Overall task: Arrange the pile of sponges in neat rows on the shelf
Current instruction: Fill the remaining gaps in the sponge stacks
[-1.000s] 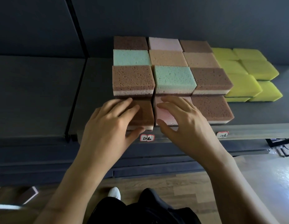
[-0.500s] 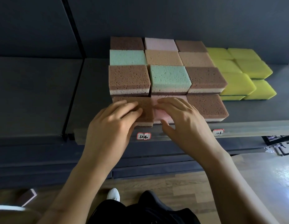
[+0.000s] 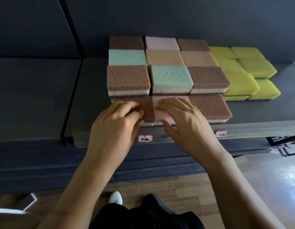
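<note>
Brown, teal, pink and tan sponges stand in three columns on the dark shelf. In the front row lie a brown sponge, a pink sponge and another brown sponge. My left hand rests on the front left brown sponge, fingers on top and thumb at its front edge. My right hand lies on the pink sponge the same way. Behind them sit taller stacks topped by a brown sponge and a teal sponge.
Yellow sponges are stacked to the right of the coloured block. Price labels hang on the shelf's front lip. A bare shelf section lies to the left. One more sponge lies on the wooden floor below.
Both hands slid the front brown and pink sponges a little farther back, closing the gap to the stacks behind. The two sponges now sit tight against each other.
</note>
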### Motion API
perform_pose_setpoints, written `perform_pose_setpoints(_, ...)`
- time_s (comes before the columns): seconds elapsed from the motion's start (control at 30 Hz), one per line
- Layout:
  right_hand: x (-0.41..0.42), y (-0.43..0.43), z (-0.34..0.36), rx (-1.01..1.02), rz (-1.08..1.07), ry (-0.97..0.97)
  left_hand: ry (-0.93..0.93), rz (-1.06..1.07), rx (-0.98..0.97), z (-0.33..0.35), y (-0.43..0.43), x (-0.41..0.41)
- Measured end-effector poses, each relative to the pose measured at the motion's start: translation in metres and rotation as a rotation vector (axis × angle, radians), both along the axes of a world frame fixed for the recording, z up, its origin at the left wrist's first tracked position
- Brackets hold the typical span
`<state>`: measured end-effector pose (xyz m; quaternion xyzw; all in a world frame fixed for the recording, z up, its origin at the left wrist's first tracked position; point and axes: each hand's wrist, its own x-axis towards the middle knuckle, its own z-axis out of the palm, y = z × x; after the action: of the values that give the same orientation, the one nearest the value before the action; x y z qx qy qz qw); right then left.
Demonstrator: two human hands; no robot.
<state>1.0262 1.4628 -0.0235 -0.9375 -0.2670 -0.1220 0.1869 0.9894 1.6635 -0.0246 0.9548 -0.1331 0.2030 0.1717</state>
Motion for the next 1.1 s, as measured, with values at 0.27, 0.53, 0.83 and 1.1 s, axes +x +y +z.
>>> perform_pose_setpoints(0.27, -0.003, -0.003, -0.003, 0.019, -0.024, -0.002, 0.024, 0.014, 0.029, 0.003, -0.009, -0.002)
perform_pose_setpoints(0.53, -0.006, -0.020, 0.004, 0.059, -0.102, -0.007, -0.092, 0.009, -0.052, 0.012, -0.021, 0.002)
perform_pose_setpoints(0.83, 0.026, -0.002, 0.035, 0.096, -0.077, -0.163, -0.105, 0.102, -0.014, 0.026, -0.015, 0.029)
perform_pose_setpoints(1.1, 0.030, -0.004, 0.029, 0.019, -0.055, -0.124, -0.095, 0.086, 0.017, 0.022, -0.009, 0.043)
